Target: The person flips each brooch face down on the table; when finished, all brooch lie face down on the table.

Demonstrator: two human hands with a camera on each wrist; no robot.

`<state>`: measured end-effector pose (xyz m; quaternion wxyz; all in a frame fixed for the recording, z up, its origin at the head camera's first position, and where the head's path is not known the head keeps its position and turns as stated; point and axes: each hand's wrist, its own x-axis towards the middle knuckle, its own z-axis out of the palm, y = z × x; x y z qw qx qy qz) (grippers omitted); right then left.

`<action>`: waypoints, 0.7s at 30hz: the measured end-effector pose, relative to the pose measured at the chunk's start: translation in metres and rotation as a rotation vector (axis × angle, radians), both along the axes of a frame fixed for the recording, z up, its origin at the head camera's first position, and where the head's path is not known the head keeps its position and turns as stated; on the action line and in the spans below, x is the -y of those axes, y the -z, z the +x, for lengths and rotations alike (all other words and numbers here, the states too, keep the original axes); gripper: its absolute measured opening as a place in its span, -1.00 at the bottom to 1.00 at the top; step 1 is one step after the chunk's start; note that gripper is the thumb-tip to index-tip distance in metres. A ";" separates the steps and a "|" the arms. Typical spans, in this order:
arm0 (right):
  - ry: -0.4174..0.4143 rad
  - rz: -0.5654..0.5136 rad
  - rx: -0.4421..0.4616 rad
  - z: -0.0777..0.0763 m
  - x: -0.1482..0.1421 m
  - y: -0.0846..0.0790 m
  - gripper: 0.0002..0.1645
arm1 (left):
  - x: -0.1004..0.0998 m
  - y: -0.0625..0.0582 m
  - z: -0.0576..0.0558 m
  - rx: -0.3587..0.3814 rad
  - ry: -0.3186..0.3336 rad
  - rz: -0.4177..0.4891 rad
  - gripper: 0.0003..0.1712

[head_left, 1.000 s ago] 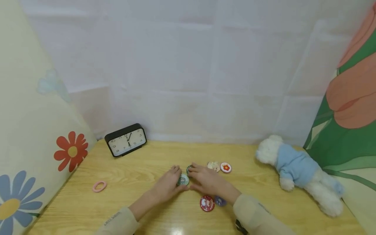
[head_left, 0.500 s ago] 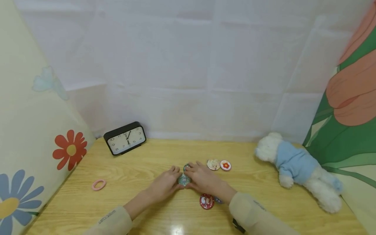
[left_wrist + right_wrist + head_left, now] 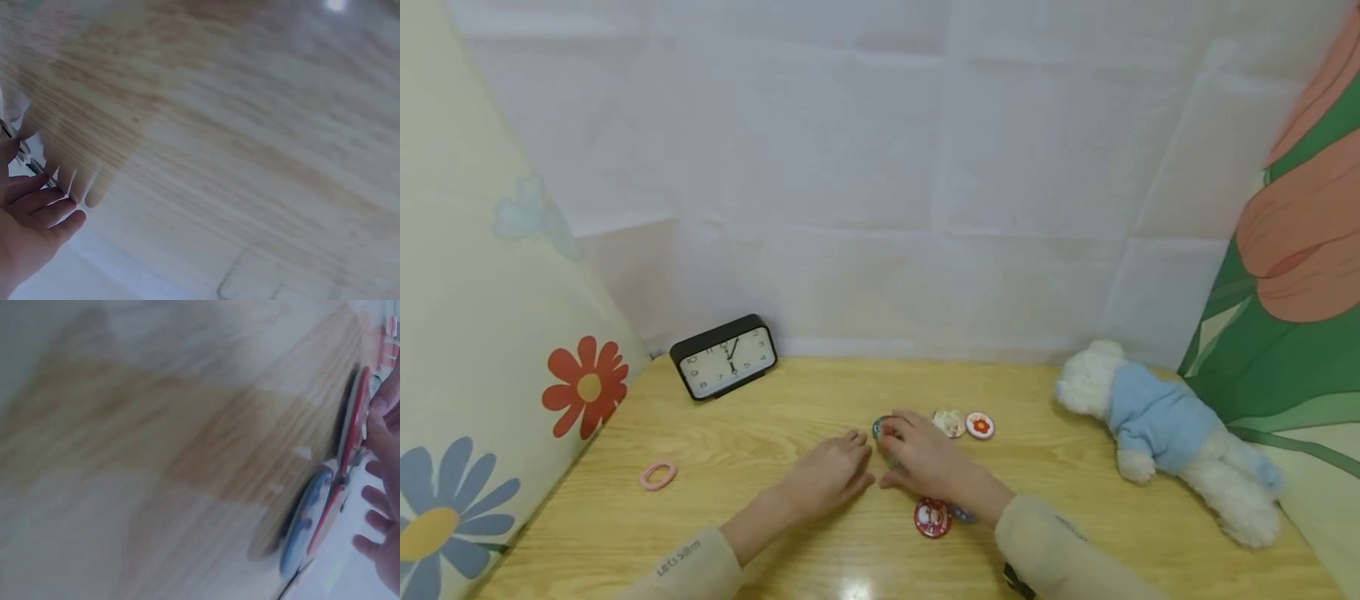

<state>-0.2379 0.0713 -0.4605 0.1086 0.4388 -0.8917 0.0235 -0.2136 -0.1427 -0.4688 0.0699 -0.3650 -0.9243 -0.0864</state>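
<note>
Just right of centre in the head view, my right hand [image 3: 925, 457] curls over a pale green button badge [image 3: 892, 457], mostly hidden between its thumb and fingers. A dark teal badge [image 3: 880, 428] shows past the fingertips. My left hand [image 3: 829, 472] rests close by on the left, fingers loosely bent and holding nothing. In the left wrist view the left hand's fingers [image 3: 47, 209] are spread. Nearer me lie a red badge [image 3: 932, 517] and a purple-blue badge [image 3: 961, 512], partly covered by my right wrist. The right wrist view shows the red badge [image 3: 355, 422] and the blue one [image 3: 306, 522].
Beyond my right hand lie a cream badge [image 3: 949, 423] and a white badge with a red flower [image 3: 980, 426]. A black clock [image 3: 724, 357] stands at back left, a pink ring [image 3: 658, 476] before it. A plush toy [image 3: 1161, 425] lies right on the wooden table [image 3: 737, 446].
The pale green badge, earlier between both hands, has shifted right under my right hand. My left hand no longer touches it, and a gap has opened between the hands.
</note>
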 end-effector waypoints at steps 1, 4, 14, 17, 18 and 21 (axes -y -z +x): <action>0.030 -0.012 0.007 0.001 -0.003 0.000 -0.28 | -0.001 0.000 0.001 0.012 -0.003 -0.006 -0.49; 0.139 -0.023 0.053 0.004 -0.012 -0.003 -0.26 | -0.004 -0.001 0.002 0.025 -0.014 0.004 -0.49; 0.182 -0.029 0.167 0.007 -0.018 -0.009 -0.36 | -0.015 -0.003 0.004 0.033 -0.083 0.038 -0.46; 0.149 -0.055 0.199 0.005 -0.015 -0.009 -0.37 | -0.018 -0.003 0.005 0.039 -0.099 0.043 -0.45; 0.133 -0.064 0.212 0.005 -0.014 -0.008 -0.37 | -0.018 -0.003 0.006 0.036 -0.097 0.049 -0.45; 0.089 -0.073 0.233 0.001 -0.011 -0.008 -0.41 | -0.019 -0.003 0.006 0.027 -0.086 0.054 -0.43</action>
